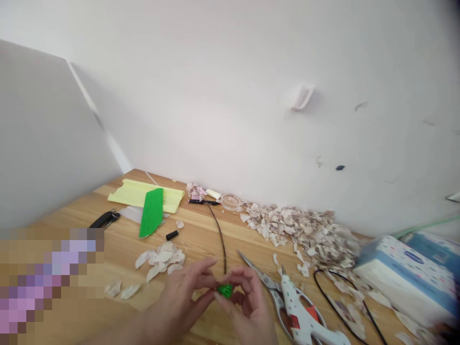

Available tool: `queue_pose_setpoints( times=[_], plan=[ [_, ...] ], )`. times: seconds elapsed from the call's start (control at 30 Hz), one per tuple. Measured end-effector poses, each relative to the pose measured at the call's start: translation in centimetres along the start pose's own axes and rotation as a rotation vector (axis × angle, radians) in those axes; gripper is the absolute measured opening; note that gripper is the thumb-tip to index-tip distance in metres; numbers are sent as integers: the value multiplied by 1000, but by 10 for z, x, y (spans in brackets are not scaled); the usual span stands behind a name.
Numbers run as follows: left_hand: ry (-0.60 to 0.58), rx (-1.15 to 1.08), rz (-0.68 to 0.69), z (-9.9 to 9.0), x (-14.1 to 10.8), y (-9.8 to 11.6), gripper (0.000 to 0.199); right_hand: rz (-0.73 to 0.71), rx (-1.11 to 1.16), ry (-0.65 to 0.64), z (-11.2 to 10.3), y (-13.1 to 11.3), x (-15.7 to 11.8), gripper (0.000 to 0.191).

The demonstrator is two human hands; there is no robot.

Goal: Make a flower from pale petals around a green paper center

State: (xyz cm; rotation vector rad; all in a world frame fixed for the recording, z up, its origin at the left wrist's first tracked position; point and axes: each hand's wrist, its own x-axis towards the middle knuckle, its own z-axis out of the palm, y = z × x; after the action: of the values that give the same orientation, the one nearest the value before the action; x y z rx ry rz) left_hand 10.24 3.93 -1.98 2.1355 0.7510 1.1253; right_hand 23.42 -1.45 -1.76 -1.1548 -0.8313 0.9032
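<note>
My left hand (189, 294) and my right hand (249, 302) meet low in the middle of the view, fingertips closed around a small green crinkled piece (225, 290). A thin dark stem (222, 237) runs from that piece away across the wooden table (201, 225); how the two join is hidden by my fingers. Beside my right hand lie scissors (268, 280) with a white glue gun (298, 309) over their handles. Several pale petal-like pieces (163, 258) are spread beyond my left hand. Farther off, a green paper strip (151, 213) rests partly on a yellow sheet (129, 194).
Along the wall (215, 96) runs a heap of pale flakes (298, 227). To the right are a tissue pack (406, 278) and a black cable (334, 273). A black pen (203, 202), a short black cylinder (172, 235), a clear round dish (230, 202) and a black-handled tool (102, 219) lie about.
</note>
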Motion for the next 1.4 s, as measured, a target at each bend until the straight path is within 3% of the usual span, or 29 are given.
queue_pose_setpoints(
  times=[0.07,0.1,0.23,0.3,0.4,0.5,0.63,0.83,1.03,1.23,1.4],
  plan=[
    [-34,-96,-36,1,4,4,56,40,8,-1,-4,-1,4,26],
    [-43,-186,-117,2,6,7,61,67,24,1,-6,-2,6,26],
    [-110,-835,-733,7,13,20,79,224,216,38,-17,-8,16,37],
    [-119,-1160,-1006,8,15,24,60,296,288,46,-20,-12,20,39],
    [-110,-1322,-1177,11,16,21,27,359,331,40,-23,-15,23,42],
    [-30,-1169,-1182,18,14,10,18,402,362,52,-25,-17,25,43],
    [50,-1051,-1091,27,10,-2,25,440,376,80,-23,-16,28,39],
    [-45,-980,-945,19,10,3,24,420,319,74,-10,-10,29,44],
    [-186,-893,-924,1,16,1,26,333,201,23,-8,-5,32,41],
    [-188,-752,-886,6,17,-10,20,270,103,-13,-9,1,35,36],
    [-203,-605,-818,6,18,-16,27,260,57,-25,-8,5,37,35]
  ],
)
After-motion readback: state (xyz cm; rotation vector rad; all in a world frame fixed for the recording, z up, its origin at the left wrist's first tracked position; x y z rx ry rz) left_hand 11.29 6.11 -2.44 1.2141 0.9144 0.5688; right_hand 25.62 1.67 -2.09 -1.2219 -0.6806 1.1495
